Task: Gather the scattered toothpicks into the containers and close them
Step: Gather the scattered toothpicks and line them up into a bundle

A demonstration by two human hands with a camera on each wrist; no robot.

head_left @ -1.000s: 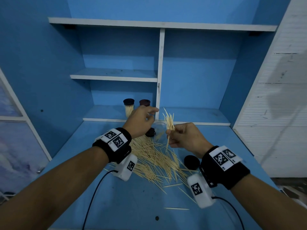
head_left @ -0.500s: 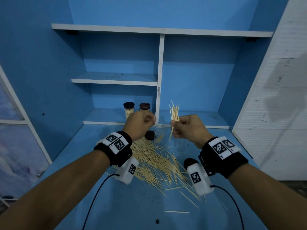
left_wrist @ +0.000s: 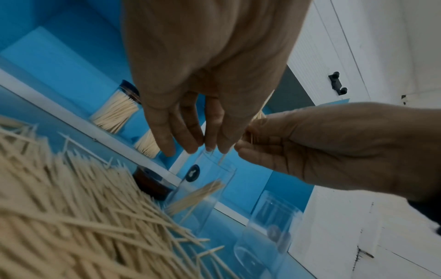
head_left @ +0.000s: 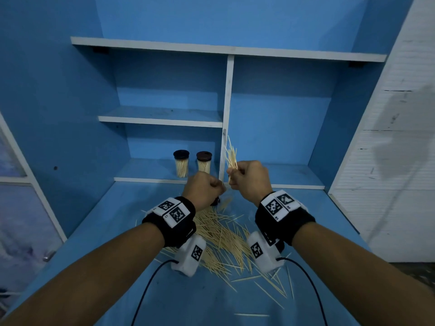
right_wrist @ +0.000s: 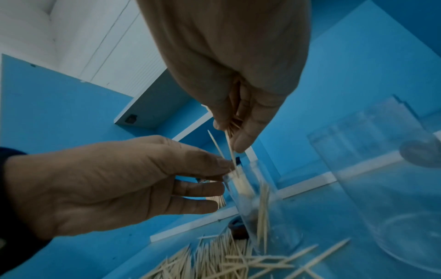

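Observation:
My right hand (head_left: 231,178) grips a bundle of toothpicks (head_left: 231,156) held upright above the table. My left hand (head_left: 219,184) is right beside it. In the right wrist view its thumb and forefinger pinch a toothpick (right_wrist: 230,149) that sticks down out of the bundle. Directly below stands an open clear container (left_wrist: 205,190) with a few toothpicks leaning inside. A second clear container (left_wrist: 269,226) stands empty beside it. A large pile of loose toothpicks (head_left: 221,234) lies on the blue table under my wrists. A dark lid (left_wrist: 152,185) lies by the pile.
Two filled containers with dark lids (head_left: 181,163) (head_left: 204,162) stand on the low shelf at the back. A white upright divider (head_left: 227,114) rises just behind my hands. A white panelled wall (head_left: 388,161) bounds the right side. Stray toothpicks (head_left: 251,315) lie near the front.
Both hands have risen and drawn together. The right hand carried its bundle up and left. The left hand went from fingers reaching out to pinching at the bundle's lower end.

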